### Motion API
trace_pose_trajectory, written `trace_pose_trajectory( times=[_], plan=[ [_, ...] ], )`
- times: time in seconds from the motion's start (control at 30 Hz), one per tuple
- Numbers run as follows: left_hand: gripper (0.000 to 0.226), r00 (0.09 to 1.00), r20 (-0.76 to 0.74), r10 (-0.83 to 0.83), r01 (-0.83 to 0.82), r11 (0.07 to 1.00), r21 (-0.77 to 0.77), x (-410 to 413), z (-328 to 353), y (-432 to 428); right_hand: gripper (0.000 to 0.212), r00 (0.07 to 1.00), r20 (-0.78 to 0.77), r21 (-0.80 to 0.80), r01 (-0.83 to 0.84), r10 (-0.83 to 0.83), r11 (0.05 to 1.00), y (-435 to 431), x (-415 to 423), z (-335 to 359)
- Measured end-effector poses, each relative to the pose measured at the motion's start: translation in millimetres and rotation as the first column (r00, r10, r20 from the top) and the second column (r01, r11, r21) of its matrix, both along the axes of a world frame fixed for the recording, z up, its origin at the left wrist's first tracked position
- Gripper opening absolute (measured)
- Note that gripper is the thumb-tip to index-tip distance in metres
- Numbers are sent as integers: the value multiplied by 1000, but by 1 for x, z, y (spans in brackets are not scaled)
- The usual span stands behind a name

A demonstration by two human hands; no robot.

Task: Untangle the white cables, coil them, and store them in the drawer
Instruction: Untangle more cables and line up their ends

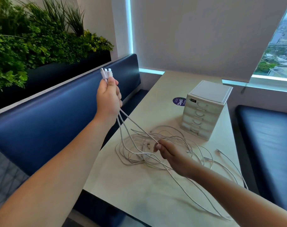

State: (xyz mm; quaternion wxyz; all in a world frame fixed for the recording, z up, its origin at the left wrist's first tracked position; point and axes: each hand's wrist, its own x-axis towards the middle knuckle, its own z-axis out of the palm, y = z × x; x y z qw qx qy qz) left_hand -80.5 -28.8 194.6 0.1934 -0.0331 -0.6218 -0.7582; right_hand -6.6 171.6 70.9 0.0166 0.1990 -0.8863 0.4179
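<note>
A tangle of white cables lies on the pale table, with loose strands trailing toward the near right. My left hand is raised above the table's left edge and grips three cable ends, whose white plugs stick up from my fist. Their strands run down from that hand into the tangle. My right hand hovers low over the pile and pinches one of those strands between thumb and fingers. A small white drawer unit with several shut drawers stands at the table's far right.
A round purple sticker lies on the table left of the drawer unit. A blue padded bench runs along the left, topped by a planter with green plants. Another dark bench seat is on the right, below a window with a blind.
</note>
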Motion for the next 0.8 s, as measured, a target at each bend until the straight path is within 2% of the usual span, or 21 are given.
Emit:
trace_pose_trajectory(
  times=[0.23, 0.33, 0.4, 0.47, 0.53, 0.63, 0.7, 0.77, 0.8],
  plan=[
    [29, 977, -24, 210, -210, 978, 20, -6, 3, -39, 29, 995, 44, 344, 64, -84, 937, 57, 16, -37],
    [28, 969, -5, 246, -245, 966, -83, -4, -8, -45, 33, 992, 75, 382, 66, -102, 922, 71, 25, -43],
    [29, 975, 22, 220, -212, 959, -189, -1, -16, -44, 33, 992, 86, 397, 53, -94, 916, 70, 28, -35],
    [27, 989, 75, 125, -97, 948, -303, 4, -24, -36, 33, 993, 80, 381, 50, -87, 923, 67, 29, -23],
    [23, 990, 141, -2, 66, 890, -452, 14, -33, -21, 32, 994, 81, 359, 46, -80, 932, 62, 26, -6],
    [18, 942, 263, -208, 334, 672, -662, 35, -53, 13, 34, 998, 37, 359, 25, -42, 933, 49, 23, 19],
    [22, 882, 337, -329, 469, 554, -688, 48, -64, 33, 34, 1000, -7, 354, 5, -3, 935, 43, 22, 34],
    [11, 808, 402, -431, 586, 511, -629, 54, -67, 45, 30, 1000, -21, 366, -14, 24, 931, 41, 18, 47],
    [16, 786, 415, -458, 614, 494, -616, 54, -69, 49, 28, 999, -24, 392, -25, 37, 919, 42, 17, 51]
  ],
)
